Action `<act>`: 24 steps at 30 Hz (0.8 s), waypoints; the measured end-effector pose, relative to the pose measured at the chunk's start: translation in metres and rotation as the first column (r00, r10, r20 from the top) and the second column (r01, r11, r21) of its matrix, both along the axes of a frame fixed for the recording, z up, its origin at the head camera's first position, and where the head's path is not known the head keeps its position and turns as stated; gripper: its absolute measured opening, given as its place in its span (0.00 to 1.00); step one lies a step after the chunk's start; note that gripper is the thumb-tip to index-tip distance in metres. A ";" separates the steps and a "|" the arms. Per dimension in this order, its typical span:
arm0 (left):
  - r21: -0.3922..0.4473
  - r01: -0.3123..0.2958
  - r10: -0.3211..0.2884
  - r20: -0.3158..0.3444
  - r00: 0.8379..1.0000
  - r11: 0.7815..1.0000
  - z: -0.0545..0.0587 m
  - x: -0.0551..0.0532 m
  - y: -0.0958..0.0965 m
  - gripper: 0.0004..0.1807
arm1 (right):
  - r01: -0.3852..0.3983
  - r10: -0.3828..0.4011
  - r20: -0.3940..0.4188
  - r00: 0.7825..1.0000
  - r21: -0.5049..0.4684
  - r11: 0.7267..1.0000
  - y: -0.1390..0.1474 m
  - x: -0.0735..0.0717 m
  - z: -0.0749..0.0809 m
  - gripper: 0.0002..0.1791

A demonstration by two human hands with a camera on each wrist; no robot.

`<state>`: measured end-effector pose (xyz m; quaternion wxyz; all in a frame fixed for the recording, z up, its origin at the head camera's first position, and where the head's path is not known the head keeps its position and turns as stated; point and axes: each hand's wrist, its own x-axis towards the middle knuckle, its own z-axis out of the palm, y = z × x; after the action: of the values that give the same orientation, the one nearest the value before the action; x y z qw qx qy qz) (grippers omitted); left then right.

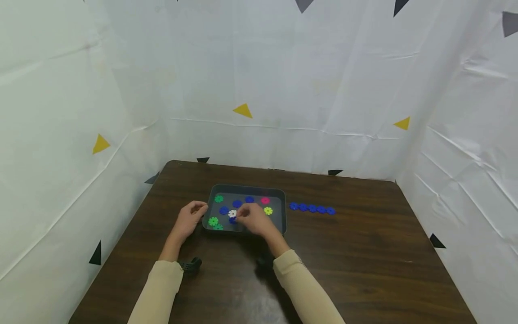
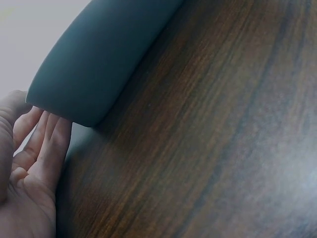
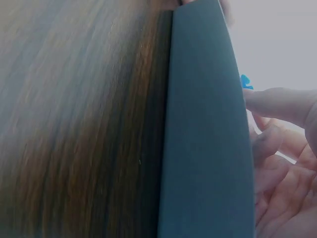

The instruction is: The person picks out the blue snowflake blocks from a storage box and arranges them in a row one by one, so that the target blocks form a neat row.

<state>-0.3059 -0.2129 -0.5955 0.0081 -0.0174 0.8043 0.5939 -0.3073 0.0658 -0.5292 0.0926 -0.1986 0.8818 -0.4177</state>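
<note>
A dark grey tray (image 1: 279, 225) on the table holds several flower-shaped plastic discs: green (image 1: 213, 221), blue (image 1: 224, 210), white (image 1: 232, 213), pink (image 1: 265, 200) and yellow (image 1: 268, 210). At the tray's left end, my left hand (image 1: 192, 219) grips its edge, thumb at the rim and fingers against the outer wall (image 2: 94, 64). Over the tray's front middle, my right hand (image 1: 256, 219) pinches a blue disc (image 3: 246, 82), mostly hidden at the thumb tip. In the right wrist view the tray's wall covers part of the fingers (image 3: 270, 141).
Right of the tray, several blue discs form a straight row (image 1: 312, 208) on the brown wooden table (image 1: 364, 252). A dark band (image 1: 191, 265) sits at the left wrist. White sheets (image 1: 283, 81) with coloured triangles surround the table's back and sides.
</note>
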 end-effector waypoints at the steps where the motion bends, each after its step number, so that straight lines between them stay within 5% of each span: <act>1: -0.002 0.000 0.000 -0.001 1.000 1.000 -0.001 0.000 0.000 0.27 | 0.002 -0.002 -0.004 1.000 -0.010 1.000 0.003 0.001 0.001 0.03; 14: -0.013 0.000 0.000 -0.009 1.000 1.000 -0.005 -0.002 -0.001 0.29 | 0.094 -0.101 -0.097 0.990 -0.078 0.993 0.044 0.009 0.015 0.03; 24: 0.003 -0.002 0.002 -0.013 1.000 1.000 -0.004 -0.001 0.000 0.29 | 0.196 -0.208 -0.092 0.974 -0.122 0.973 0.078 0.010 0.021 0.03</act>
<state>-0.3070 -0.2131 -0.5997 0.0022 -0.0144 0.8035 0.5951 -0.2976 0.1435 -0.5085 -0.0079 -0.1342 0.8761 -0.4630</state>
